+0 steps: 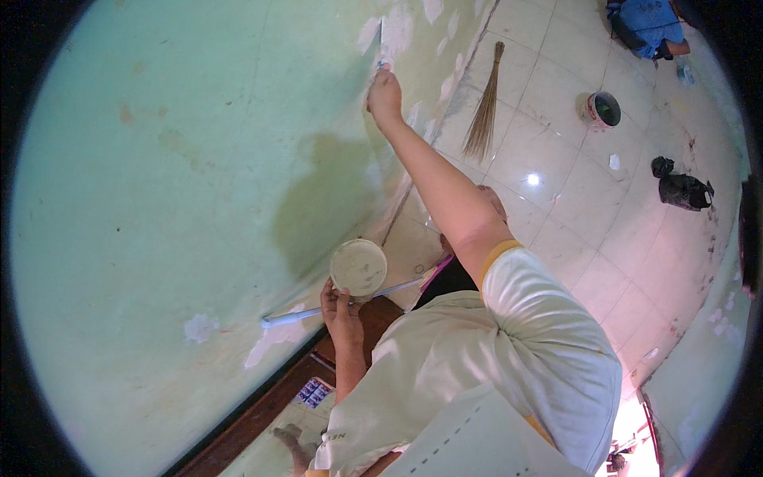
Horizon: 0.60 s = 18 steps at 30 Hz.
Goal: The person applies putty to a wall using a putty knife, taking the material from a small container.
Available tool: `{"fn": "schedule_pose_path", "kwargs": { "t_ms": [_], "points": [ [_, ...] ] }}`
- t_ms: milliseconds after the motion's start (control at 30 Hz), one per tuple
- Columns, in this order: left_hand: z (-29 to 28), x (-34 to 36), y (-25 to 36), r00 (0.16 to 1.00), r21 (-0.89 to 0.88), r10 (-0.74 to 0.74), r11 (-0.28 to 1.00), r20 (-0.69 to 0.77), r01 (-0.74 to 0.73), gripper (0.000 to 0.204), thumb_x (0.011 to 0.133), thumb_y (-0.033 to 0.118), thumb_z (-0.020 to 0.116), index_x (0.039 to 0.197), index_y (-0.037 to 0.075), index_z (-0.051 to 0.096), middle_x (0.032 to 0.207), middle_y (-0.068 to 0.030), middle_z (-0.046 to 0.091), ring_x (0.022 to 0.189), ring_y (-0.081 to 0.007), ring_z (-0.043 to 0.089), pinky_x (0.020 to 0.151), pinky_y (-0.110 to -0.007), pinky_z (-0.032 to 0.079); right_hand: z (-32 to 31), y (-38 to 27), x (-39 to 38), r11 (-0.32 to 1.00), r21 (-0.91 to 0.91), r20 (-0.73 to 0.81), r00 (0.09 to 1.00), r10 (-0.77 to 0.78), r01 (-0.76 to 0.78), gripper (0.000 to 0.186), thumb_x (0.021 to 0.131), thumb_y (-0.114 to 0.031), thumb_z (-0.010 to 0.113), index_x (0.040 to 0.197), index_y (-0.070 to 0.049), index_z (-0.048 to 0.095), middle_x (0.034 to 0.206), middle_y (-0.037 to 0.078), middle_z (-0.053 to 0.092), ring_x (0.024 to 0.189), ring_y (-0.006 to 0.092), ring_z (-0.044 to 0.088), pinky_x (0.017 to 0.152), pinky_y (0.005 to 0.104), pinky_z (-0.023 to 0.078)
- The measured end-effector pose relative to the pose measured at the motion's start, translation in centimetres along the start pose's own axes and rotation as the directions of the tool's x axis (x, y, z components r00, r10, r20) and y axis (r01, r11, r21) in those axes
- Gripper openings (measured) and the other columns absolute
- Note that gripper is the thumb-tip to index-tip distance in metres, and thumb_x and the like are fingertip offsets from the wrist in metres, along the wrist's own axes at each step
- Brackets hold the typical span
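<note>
At far left, the green wall (159,222) is showing a white patch (202,327); a pale-blue pole (294,316) is slanting just right of it. The left hand (342,316) is holding a round tub (358,265), thumb and fingers pinching its near edge; its inside is showing pale smears. The right hand (385,97) is reaching out, fingers closing snugly around a thin flat tool (381,38) beside white smears (399,30); I am not able to tell whether its blade is touching. Farther right, a twig broom (484,107), a bucket (603,110) and a black bag (683,191) are lying or standing on floor tiles (564,87).
</note>
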<state>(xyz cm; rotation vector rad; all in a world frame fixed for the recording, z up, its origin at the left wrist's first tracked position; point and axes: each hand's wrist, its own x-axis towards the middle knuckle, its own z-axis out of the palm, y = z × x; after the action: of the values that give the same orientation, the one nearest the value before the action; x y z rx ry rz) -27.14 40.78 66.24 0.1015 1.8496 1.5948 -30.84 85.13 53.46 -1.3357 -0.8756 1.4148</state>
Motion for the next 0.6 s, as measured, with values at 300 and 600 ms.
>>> {"fn": "schedule_pose_path", "kwargs": {
  "t_ms": [300, 600],
  "points": [
    [-0.2, 0.4, -0.3, 1.0, 0.026, -0.002, 1.0, 0.0, 0.002, 0.043, 0.094, 0.006, 0.06, 0.134, 0.006, 0.045, 0.126, -0.0091, 0.051, 0.114, -0.0248, 0.057, 0.086, -0.042, 0.057, -2.6, 4.0, -11.0, 0.986, 0.028, 0.165, 0.973, 0.159, -0.166, 0.048, 0.106, -0.035, 0.03, 0.094, 0.005, 0.054, 0.088, 0.033, 0.06, 0.09, 0.051, 0.058, 0.077, 0.0549, 0.043],
    [0.1, 0.3, -0.3, 1.0, 0.033, -0.008, 0.999, -0.003, 0.008, 0.044, 0.094, 0.005, 0.058, 0.136, 0.006, 0.043, 0.126, -0.0103, 0.053, 0.114, -0.0256, 0.057, 0.086, -0.043, 0.057, 0.4, -1.3, -3.1, 0.995, -0.098, 0.048, 0.998, 0.041, -0.036, 0.052, 0.105, -0.038, 0.028, 0.099, 0.006, 0.054, 0.091, 0.034, 0.062, 0.092, 0.0524, 0.059, 0.08, 0.0556, 0.047]
  ]
}}
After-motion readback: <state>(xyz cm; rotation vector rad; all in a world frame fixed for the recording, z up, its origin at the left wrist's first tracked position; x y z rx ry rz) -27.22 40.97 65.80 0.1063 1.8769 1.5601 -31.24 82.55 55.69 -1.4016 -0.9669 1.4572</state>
